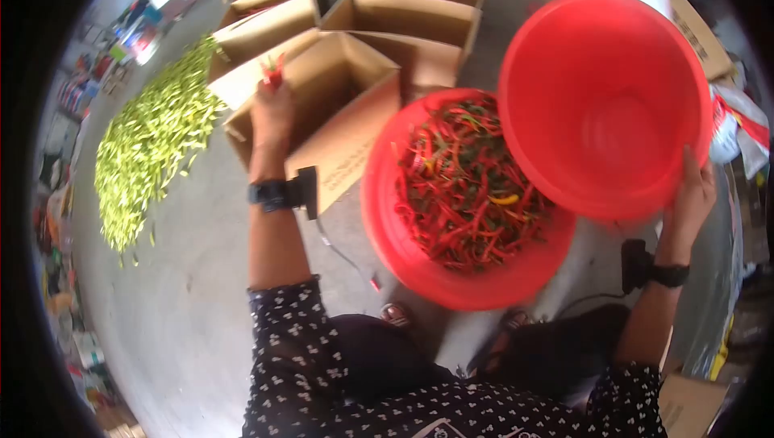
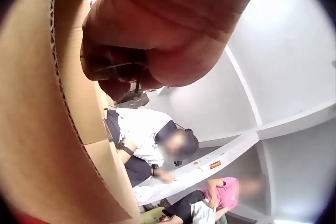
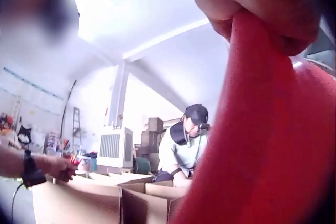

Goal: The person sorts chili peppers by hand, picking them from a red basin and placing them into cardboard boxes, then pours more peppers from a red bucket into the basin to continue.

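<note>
In the head view my left hand [image 1: 272, 120] grips a few red chilies [image 1: 272, 73] over the near cardboard box [image 1: 339, 156]. The left wrist view shows the same hand [image 2: 157, 29] curled beside the box wall [image 2: 79, 98]. My right hand [image 1: 691, 200] holds a red basin [image 1: 597, 99] by its rim, tilted so that its bare inside shows. In the right wrist view the fingers of that hand [image 3: 257, 3] wrap over the basin's edge [image 3: 252, 119]. Below and left of it, a wide red tub [image 1: 387, 236] holds a heap of red and dark chilies [image 1: 476, 188].
Green peppers [image 1: 153, 140] lie spread on the floor at the left. More open boxes [image 1: 419, 15] stand in rows beyond the near one. Another person [image 3: 176, 148] in a cap is behind the boxes. A plastic bag [image 1: 738, 128] lies at the right.
</note>
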